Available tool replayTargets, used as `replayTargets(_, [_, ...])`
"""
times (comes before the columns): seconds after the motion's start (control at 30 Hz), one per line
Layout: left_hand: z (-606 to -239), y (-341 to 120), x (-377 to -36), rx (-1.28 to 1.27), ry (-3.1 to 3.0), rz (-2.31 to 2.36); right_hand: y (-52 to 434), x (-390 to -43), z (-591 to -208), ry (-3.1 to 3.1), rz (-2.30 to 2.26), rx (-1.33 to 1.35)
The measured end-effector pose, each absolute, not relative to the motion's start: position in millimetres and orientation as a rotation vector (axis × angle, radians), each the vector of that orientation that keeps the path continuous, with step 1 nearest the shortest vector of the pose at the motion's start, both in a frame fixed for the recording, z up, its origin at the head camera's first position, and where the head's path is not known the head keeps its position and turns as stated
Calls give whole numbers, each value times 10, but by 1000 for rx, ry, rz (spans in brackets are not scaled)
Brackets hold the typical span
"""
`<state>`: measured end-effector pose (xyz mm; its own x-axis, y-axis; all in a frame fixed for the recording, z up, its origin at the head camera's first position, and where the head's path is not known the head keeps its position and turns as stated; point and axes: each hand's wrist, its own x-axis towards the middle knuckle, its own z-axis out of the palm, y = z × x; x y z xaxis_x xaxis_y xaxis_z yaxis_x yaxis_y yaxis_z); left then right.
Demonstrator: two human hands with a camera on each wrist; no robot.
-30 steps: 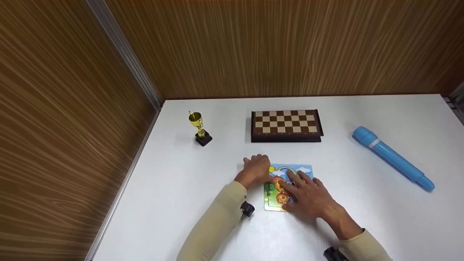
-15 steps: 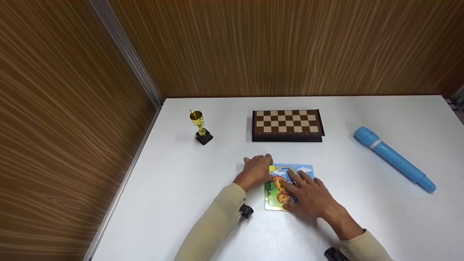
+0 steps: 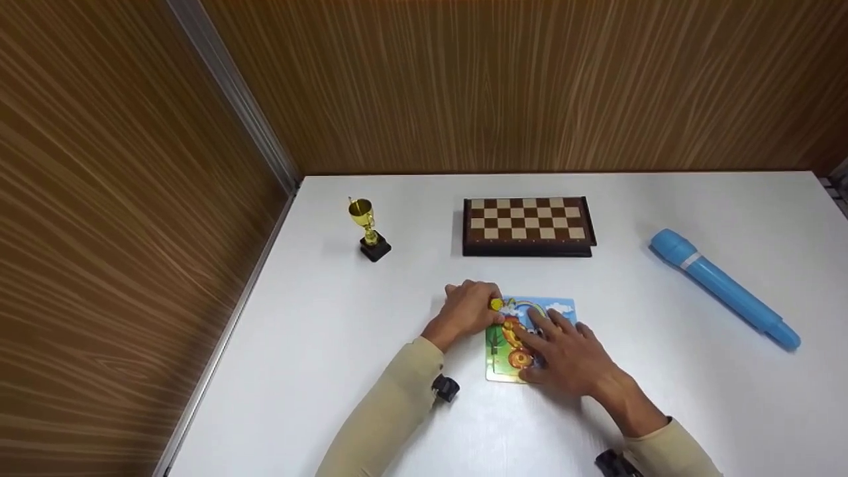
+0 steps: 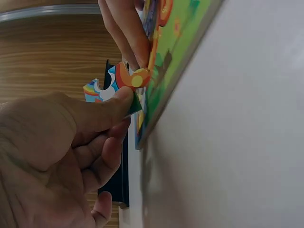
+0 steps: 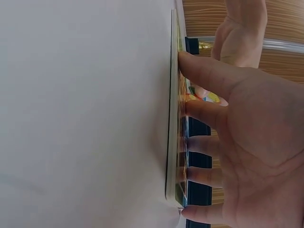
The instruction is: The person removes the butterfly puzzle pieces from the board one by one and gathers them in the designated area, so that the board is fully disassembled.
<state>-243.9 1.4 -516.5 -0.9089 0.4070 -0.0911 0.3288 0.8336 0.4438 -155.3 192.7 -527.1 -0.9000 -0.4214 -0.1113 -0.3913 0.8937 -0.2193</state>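
While right hand [image 3: 563,358] presses flat, fingers straight, on puzzle board [image 3: 563,309] near surface [image 3: 331,344] front | left hand [image 3: 467,311] pinches puzzle piece [image 4: 128,80] at board's left edge | chessboard [image 3: 528,225], trophy [image 3: 368,230], blue flashlight [image 3: 722,286] farther back

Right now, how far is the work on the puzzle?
Most of the jigsaw puzzle board already looks filled with picture. In hand: the left hand pinches one puzzle piece at the board's left edge, while the right hand presses the board flat. Left: seating that piece; other gaps cannot be judged.
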Motion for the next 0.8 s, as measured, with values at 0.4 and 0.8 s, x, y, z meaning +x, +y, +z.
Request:
replayTargets(0.4, [-5109, -252, -2466, 612, 2683, 1186, 1945, -1565, -5269, 2899, -264, -612])
replayTargets(0.8, [-5214, -736, -2516, 406, 2679, 1198, 1955, -1556, -5270, 2910, -320, -634])
